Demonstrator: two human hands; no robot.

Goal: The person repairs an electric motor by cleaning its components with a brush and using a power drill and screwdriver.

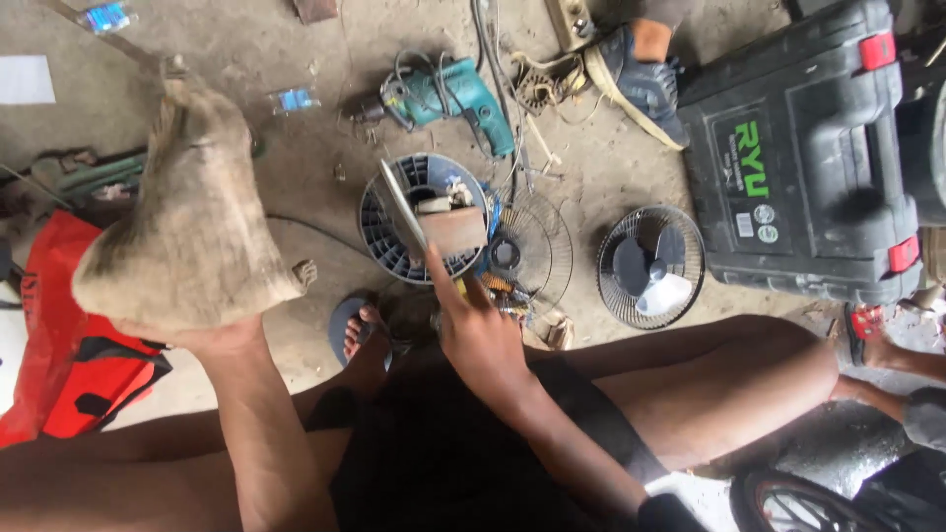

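Note:
My left hand [219, 341] is raised at the left, gripping the bottom of a dirty tan burlap sack [187, 227] that hides most of the fingers. My right hand [476, 333] reaches forward at the centre. Its fingers close on the lower edge of a small fan motor [451, 229], which has a brownish block and a thin metal plate [402, 202] tilted on its left side. The motor is held just over a round grey-blue plastic fan grille [378, 241] lying on the concrete floor.
A wire fan guard [542, 246] and a small fan with white blades [650, 268] lie to the right. A teal power drill [448, 94] is beyond, a black tool case [798, 148] at right. A red bag [69, 335] is at left. Another person's blue shoe [642, 84] is at top.

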